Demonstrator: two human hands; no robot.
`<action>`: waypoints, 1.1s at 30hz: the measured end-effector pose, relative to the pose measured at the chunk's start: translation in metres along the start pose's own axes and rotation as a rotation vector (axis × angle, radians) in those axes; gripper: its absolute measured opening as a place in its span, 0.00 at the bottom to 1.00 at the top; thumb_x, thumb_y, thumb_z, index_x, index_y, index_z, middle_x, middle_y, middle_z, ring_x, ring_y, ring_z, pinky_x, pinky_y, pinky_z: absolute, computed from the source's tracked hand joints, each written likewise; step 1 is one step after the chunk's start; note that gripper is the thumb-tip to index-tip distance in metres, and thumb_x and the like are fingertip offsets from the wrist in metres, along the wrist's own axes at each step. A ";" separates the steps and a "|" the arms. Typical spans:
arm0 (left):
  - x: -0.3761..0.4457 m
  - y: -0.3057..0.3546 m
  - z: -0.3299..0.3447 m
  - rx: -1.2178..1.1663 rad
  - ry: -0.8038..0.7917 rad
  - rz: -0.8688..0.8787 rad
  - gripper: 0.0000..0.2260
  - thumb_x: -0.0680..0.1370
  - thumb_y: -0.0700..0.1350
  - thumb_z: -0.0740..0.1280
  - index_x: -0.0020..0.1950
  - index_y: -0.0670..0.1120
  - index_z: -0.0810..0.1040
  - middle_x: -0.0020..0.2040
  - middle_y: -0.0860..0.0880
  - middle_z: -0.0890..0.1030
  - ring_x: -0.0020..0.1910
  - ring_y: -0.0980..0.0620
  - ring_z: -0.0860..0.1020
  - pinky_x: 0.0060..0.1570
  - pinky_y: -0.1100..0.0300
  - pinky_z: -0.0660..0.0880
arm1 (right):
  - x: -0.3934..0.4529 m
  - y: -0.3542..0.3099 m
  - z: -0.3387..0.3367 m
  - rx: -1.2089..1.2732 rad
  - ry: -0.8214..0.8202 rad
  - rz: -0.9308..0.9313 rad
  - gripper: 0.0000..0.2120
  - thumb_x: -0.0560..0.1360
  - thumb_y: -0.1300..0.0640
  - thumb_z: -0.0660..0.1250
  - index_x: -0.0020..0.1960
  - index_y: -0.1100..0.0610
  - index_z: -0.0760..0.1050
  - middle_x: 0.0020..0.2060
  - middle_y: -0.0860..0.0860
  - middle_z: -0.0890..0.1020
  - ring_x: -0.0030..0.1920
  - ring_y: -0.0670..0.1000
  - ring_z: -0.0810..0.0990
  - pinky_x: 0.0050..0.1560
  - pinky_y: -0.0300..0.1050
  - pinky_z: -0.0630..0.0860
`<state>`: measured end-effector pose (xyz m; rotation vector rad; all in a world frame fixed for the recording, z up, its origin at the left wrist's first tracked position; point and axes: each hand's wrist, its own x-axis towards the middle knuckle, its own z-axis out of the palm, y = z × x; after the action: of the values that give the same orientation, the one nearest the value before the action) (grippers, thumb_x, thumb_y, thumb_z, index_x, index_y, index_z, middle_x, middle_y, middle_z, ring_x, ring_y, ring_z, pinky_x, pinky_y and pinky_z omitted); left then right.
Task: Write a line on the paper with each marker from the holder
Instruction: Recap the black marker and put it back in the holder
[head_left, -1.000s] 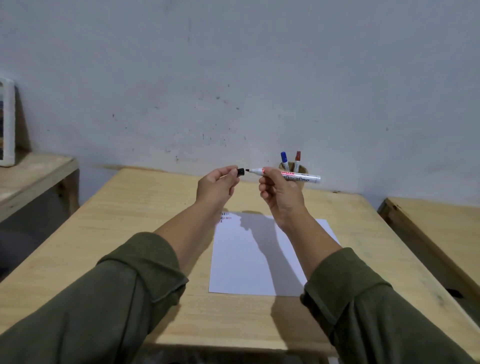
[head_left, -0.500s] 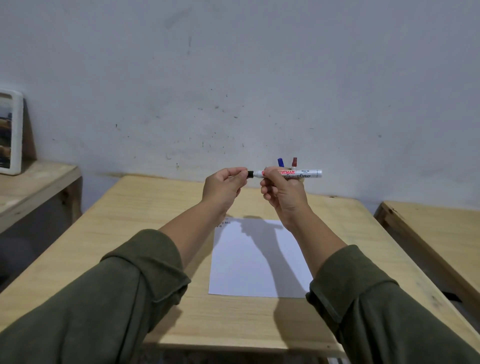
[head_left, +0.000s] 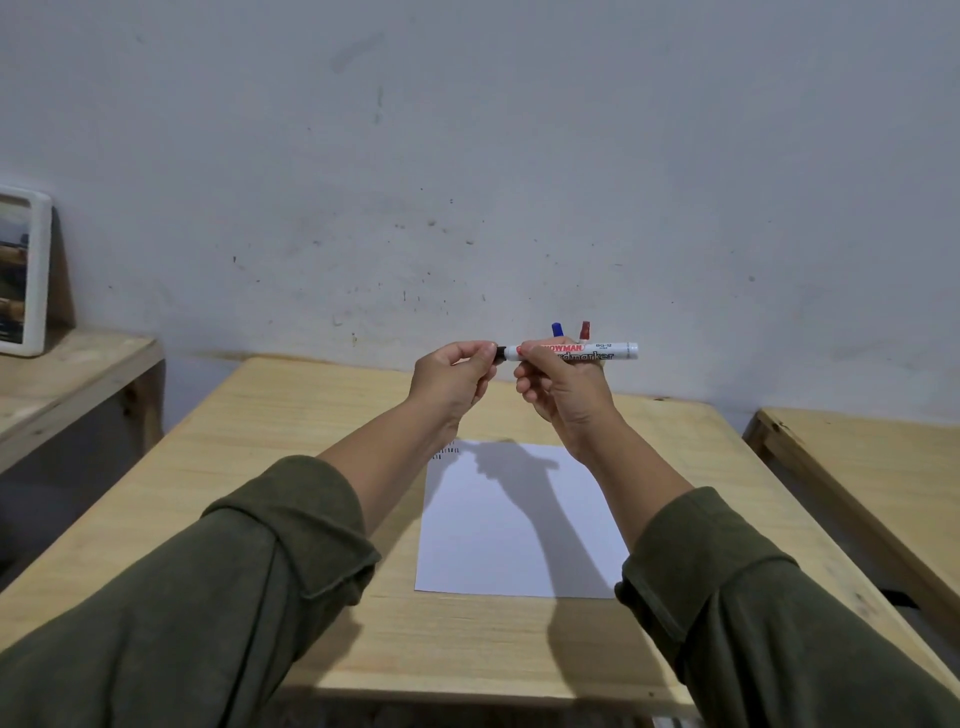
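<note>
The right hand (head_left: 563, 387) grips the white marker (head_left: 582, 352) level above the bench (head_left: 322, 415). The left hand (head_left: 453, 376) pinches the black cap (head_left: 500, 354) at the tip; I cannot tell if it is fully seated. To do this well, the cap should go straight along the barrel, without a tilt. The paper (head_left: 498, 545) lies below. A blue marker (head_left: 557, 329) and a red marker (head_left: 585, 329) stand behind, their holder hidden.

Markers: three, white one (head_left: 576, 352) held, blue-capped (head_left: 557, 329) and red-capped (head_left: 585, 329) behind. Paper sheet (head_left: 514, 525): one. Hands: two, left (head_left: 453, 375), right (head_left: 563, 389). Picture frame (head_left: 23, 270): one.
</note>
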<state>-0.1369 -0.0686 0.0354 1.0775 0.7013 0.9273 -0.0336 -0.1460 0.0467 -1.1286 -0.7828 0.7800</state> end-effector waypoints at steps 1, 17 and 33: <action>0.000 0.000 0.000 -0.001 0.004 0.003 0.03 0.76 0.41 0.66 0.44 0.46 0.78 0.41 0.48 0.81 0.36 0.58 0.76 0.38 0.68 0.74 | 0.000 0.001 0.000 0.016 0.000 0.000 0.02 0.74 0.64 0.67 0.44 0.62 0.74 0.28 0.53 0.77 0.25 0.47 0.74 0.26 0.35 0.71; 0.003 0.015 -0.002 0.375 0.232 0.325 0.04 0.75 0.46 0.67 0.46 0.53 0.81 0.40 0.52 0.81 0.38 0.58 0.76 0.29 0.76 0.68 | -0.002 0.008 0.010 -0.266 0.165 0.153 0.18 0.73 0.46 0.69 0.36 0.59 0.71 0.26 0.51 0.75 0.26 0.48 0.72 0.26 0.39 0.68; 0.042 0.038 0.055 0.480 -0.073 0.443 0.09 0.76 0.49 0.64 0.56 0.55 0.77 0.48 0.55 0.84 0.54 0.56 0.79 0.54 0.63 0.72 | 0.039 -0.010 -0.034 -0.836 0.222 -0.357 0.06 0.74 0.57 0.67 0.50 0.55 0.78 0.42 0.48 0.78 0.36 0.42 0.73 0.42 0.35 0.69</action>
<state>-0.0816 -0.0472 0.0883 1.7319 0.6510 1.1153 0.0167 -0.1312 0.0539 -1.7093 -1.1200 -0.0107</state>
